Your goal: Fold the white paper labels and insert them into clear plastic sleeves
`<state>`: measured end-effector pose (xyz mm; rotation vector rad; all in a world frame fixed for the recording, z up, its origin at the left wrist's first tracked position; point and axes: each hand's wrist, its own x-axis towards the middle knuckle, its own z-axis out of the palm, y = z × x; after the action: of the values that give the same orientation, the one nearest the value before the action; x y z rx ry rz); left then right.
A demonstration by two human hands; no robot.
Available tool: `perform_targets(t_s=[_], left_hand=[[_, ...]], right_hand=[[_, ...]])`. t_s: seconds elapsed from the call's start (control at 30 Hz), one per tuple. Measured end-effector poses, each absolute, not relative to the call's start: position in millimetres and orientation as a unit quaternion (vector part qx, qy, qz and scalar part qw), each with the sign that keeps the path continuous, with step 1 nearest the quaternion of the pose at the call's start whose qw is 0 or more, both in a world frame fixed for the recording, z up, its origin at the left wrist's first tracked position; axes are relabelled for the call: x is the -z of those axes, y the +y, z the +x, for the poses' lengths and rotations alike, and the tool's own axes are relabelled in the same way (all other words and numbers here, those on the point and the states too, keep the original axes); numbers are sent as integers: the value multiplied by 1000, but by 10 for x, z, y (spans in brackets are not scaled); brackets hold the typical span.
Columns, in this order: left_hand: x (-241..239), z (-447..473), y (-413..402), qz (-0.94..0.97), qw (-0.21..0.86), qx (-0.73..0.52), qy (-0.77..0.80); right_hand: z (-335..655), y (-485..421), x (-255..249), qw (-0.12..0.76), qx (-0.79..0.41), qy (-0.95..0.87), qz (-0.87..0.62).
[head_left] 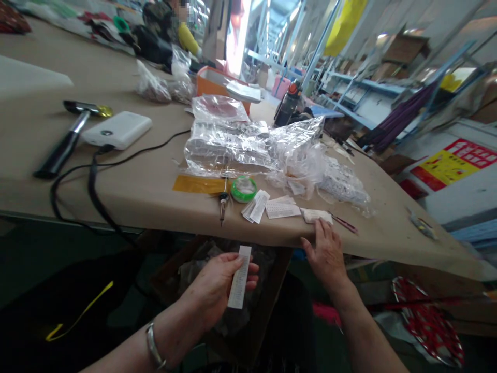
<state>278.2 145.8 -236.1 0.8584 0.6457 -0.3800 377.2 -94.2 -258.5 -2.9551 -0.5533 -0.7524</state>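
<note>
My left hand (219, 282) is below the table's front edge, pinching a narrow white printed label strip (239, 277) held upright. My right hand (325, 249) rests on the table's front edge, fingers stretched flat, its fingertips touching a small white label (316, 215). More white labels (281, 208) lie in a loose row just beyond, beside a green tape roll (244, 188) and a soldering iron (223, 199) pointing toward me.
Clear plastic bags (256, 142) are heaped mid-table. A hammer (64, 142), a white power bank (117, 129) with a black cable (93, 191), and an orange box (212, 83) lie further left and back. Another person sits at the far end. Blue racks stand right.
</note>
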Motion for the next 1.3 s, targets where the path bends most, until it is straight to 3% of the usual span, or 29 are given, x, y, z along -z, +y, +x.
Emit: perform_targets(t_s=[0.07,0.17,0.43,0.53,0.73,1.3], left_hand=[[2365,2774,1443,406,842,181,306],[2366,2767,1434,408,839,186,308],[2366,2766,1431,406,840,182,310],[2351,2764,1409,390,848,183,308],[2409,2756,1422,319,903,117,261],[2489,2701,1493,306,909,75,273]], right_hand=[[3824,-1045,2619,-3,225,-191,-955],[3851,-1148,2631,33,249,-222,-942],[3726,-1022,2471,275,320,-247,-872],[3442,-644,2447,378,276,-320,-824],[3037,-18,2590,305,158,-544,-766],[3020,94,2548,236,137,-570,-775]])
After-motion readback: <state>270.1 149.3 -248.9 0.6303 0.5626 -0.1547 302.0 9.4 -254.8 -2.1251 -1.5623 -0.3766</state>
